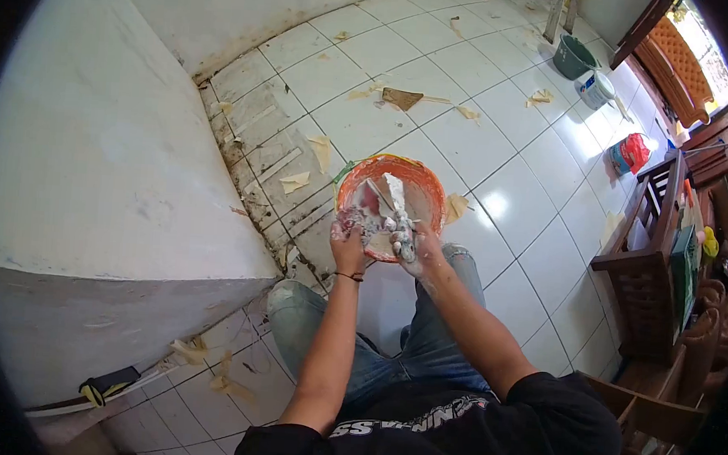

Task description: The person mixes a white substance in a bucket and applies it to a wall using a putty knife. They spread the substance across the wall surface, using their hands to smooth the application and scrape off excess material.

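A black shirt with white lettering point(418, 427) and blue jeans point(424, 340) are seen nearest the camera, the knees bent over the tiled floor point(516, 195). Both forearms are stretched forward from there to an orange bucket point(421, 181) that stands on the floor just beyond the knees, beside a white wall point(93, 152).

The left hand point(349, 245) is placed at the near rim of the bucket; its fingers are curled closed on a putty-smeared tool whose shape cannot be told apart from the paste. A dark band point(348, 276) is worn at that wrist. The right hand point(415, 249) is closed around the handle of a putty knife point(397, 198), whose white-coated blade is pointed up and away over the inside of the bucket. Both hands are smeared with white paste.

Scraps of paper or tape point(319, 150) are scattered on the tiles. Farther off, a green bucket point(573, 57) and a white pail point(595, 88) are set near a red bag point(633, 152), and wooden furniture point(654, 262) is ranged along the right.
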`<state>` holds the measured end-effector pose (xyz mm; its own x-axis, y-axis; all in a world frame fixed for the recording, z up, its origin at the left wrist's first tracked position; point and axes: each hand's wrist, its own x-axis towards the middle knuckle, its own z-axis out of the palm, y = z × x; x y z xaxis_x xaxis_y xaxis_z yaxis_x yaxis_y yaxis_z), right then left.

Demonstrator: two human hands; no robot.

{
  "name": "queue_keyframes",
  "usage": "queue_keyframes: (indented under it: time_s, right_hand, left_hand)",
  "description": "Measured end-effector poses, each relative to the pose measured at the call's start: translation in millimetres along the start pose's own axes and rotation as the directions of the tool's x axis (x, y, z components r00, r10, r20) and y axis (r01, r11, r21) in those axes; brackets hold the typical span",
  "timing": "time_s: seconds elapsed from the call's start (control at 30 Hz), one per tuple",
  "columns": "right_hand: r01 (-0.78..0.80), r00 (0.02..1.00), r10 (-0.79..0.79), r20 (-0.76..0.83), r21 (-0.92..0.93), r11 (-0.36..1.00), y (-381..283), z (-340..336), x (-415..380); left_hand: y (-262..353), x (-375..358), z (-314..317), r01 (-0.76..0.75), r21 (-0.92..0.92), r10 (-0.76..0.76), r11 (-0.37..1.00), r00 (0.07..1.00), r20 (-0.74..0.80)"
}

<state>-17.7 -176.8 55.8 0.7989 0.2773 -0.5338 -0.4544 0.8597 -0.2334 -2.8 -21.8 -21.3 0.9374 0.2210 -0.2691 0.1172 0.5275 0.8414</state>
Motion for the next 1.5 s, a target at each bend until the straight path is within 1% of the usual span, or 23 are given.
queue_keyframes:
  time_s: [0.17,0.23,0.27,0.3,0.37,0.43,0.47,0.5,0.57,0.6,0.63,0.67,0.7,0.77,0.87,1.0,1.1,1.23,1.3,1.37,1.43,1.47,1.5]
  right_hand:
    - [-0.016,1.000,0.019,-0.022,0.143,0.990,16.5,7.8,1.8]
    - [-0.191,0.981,0.190,0.036,0.305,0.933,18.8,0.6,-1.1]
    - [-0.188,0.982,0.188,0.032,0.306,0.933,23.1,-3.3,-3.2]
    - [-0.216,0.976,0.209,0.053,0.288,0.933,29.8,-5.5,-7.1]
    - [-0.248,0.969,0.236,0.077,0.267,0.931,37.4,-9.5,-14.4]
    - [-0.242,0.970,0.242,0.009,-0.006,0.970,40.3,-3.0,-34.9]
    - [-0.166,0.978,0.139,-0.156,-0.175,0.971,41.9,-1.9,-41.2]
    - [-0.170,0.977,0.142,-0.158,-0.176,0.970,37.5,2.7,-45.3]
    - [-0.031,0.956,-0.153,-0.250,-0.607,0.794,19.0,9.0,-49.8]
    - [0.066,0.960,-0.232,-0.156,-0.678,0.732,9.6,-7.0,-40.4]
    - [0.044,0.955,-0.255,-0.152,-0.777,0.628,-1.1,-18.7,-23.4]
    - [0.020,0.949,-0.281,-0.145,-0.859,0.511,-12.3,-26.2,-6.7]
    - [0.022,0.946,-0.289,-0.149,-0.858,0.514,-15.8,-28.7,6.3]
    - [0.128,0.749,-0.644,0.151,-0.988,-0.083,-9.8,-22.9,28.0]
    - [0.015,0.791,-0.612,-0.025,-0.998,0.061,3.3,7.2,31.6]
    - [0.115,0.807,-0.577,0.126,-0.992,-0.055,24.1,16.1,12.0]
    - [0.070,0.868,-0.483,0.117,-0.991,-0.113,26.6,9.6,-2.5]
    - [0.137,0.920,-0.364,0.144,-0.989,-0.047,1.7,4.8,-33.3]
    - [0.093,0.940,-0.315,0.133,-0.986,-0.138,-9.6,-2.6,-41.5]
    - [0.038,0.925,-0.374,0.072,-0.995,-0.096,-16.2,-5.1,-44.8]
    - [-0.009,0.900,-0.436,0.011,-0.999,-0.046,-22.5,-0.8,-46.6]
    - [-0.009,0.891,-0.453,0.031,-0.996,-0.085,-25.3,2.1,-47.2]
    - [-0.010,0.883,-0.468,0.049,-0.992,-0.123,-27.1,4.3,-48.0]
  left_hand:
    - [4.5,-18.9,21.7,-0.198,0.222,0.192,0.955,0.980,0.047]
    - [11.7,-16.0,23.7,-0.208,0.256,0.206,0.944,0.978,0.036]
    - [15.5,-14.2,24.1,-0.258,0.396,0.263,0.881,0.964,0.043]
    - [15.6,-13.2,24.5,-0.299,0.526,0.318,0.796,0.946,0.057]
    - [8.5,-3.5,22.5,-0.356,0.405,0.366,0.842,0.929,0.055]
    - [13.7,4.9,13.4,-0.208,0.657,0.277,0.725,0.961,-0.001]
    - [18.9,6.0,11.8,-0.175,0.712,0.262,0.680,0.965,-0.013]
    - [20.4,6.3,11.4,-0.171,0.712,0.261,0.681,0.965,-0.017]
    - [22.0,6.1,9.9,-0.307,0.612,0.387,0.729,0.922,0.002]
    - [28.9,2.9,9.8,-0.229,0.665,0.301,0.711,0.954,0.007]
    - [31.4,-0.8,12.8,-0.230,0.664,0.296,0.712,0.955,0.013]
    - [32.7,-3.8,17.0,-0.295,0.705,0.354,0.645,0.933,0.066]
    - [32.9,-6.5,20.4,-0.356,0.739,0.406,0.572,0.905,0.122]
    - [27.5,-14.3,30.6,-0.392,0.762,0.445,0.515,0.883,0.153]
    - [28.0,-21.2,43.7,-0.431,0.776,0.436,0.461,0.872,0.225]
    - [31.1,-11.8,47.9,-0.456,0.760,0.417,0.463,0.869,0.268]
    - [27.8,-1.4,35.0,-0.444,0.793,0.399,0.417,0.873,0.279]
    - [33.7,3.6,16.5,-0.400,0.835,0.415,0.378,0.879,0.234]
    - [33.5,5.6,10.8,-0.397,0.802,0.467,0.446,0.868,0.170]
    - [33.0,3.3,7.9,-0.369,0.805,0.419,0.464,0.892,0.168]
    - [26.6,6.2,5.6,-0.315,0.646,0.355,0.695,0.932,0.072]
    - [23.3,7.8,4.6,-0.319,0.647,0.357,0.693,0.931,0.077]
    - [22.5,7.0,6.0,-0.232,0.520,0.272,0.822,0.962,-0.001]
